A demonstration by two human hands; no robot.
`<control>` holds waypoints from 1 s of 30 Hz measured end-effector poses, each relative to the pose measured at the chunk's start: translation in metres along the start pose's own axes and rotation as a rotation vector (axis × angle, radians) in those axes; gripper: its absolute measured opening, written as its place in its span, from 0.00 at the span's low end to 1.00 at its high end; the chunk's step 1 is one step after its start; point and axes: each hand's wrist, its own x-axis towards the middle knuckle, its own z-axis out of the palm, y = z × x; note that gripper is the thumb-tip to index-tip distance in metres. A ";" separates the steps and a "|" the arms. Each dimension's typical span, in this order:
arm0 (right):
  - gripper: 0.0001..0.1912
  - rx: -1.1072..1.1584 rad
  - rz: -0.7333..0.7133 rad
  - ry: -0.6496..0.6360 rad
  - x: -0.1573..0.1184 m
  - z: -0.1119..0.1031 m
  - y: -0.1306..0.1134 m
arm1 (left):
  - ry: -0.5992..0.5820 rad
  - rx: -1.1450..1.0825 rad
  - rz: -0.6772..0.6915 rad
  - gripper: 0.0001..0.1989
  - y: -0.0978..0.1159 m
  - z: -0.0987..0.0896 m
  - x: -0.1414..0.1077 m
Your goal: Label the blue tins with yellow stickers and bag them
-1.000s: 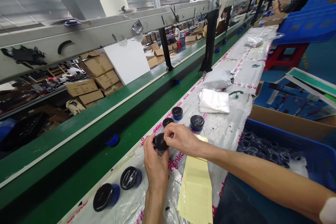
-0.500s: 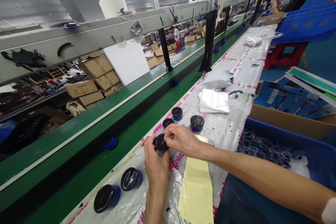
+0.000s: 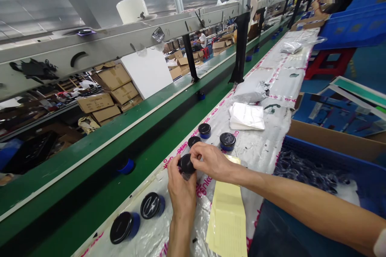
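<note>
L hand (image 3: 182,192) is wrapped round a jar (image 3: 187,164), fingers one side, thumb the other, black top facing up and slightly tilted. R hand (image 3: 212,162) is closed, thumb and index pinched together at the edge of that top; can't tell if they grip a bit of film, a label or just the rim. Jar is btwn the two hands, over the bench (image 3: 259,152) near the belt (image 3: 171,134).

Step in hand, as I judge it: close fingertip work on the top, L hand as the holder, R hand doing the fine part. From this pos., any next move calls for a firm L grip w/ the top kept level, and a light R pinch so the top doesn't get scuffed or the jar twisted.

Nearby: another jar (image 3: 194,141) just beyond, partly hidden by R hand; more beyond it, plus two on the near side, by L forearm. Yellow sheet (image 3: 227,213) lies under and beside R forearm, white stack (image 3: 247,116) farther up. Blue crate (image 3: 316,148) w/ clear plastic bits is at R. Co-worker (image 3: 340,2) is up the line, well apart.
</note>
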 end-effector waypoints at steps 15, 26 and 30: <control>0.08 -0.050 -0.152 0.046 -0.003 -0.002 -0.002 | -0.008 -0.001 -0.039 0.27 0.006 0.000 0.001; 0.09 0.026 -0.131 0.026 -0.004 -0.002 -0.005 | -0.022 -0.004 -0.080 0.26 0.007 -0.002 0.001; 0.08 0.077 -0.109 0.007 -0.006 -0.003 -0.007 | -0.031 -0.003 -0.084 0.26 0.006 -0.001 0.002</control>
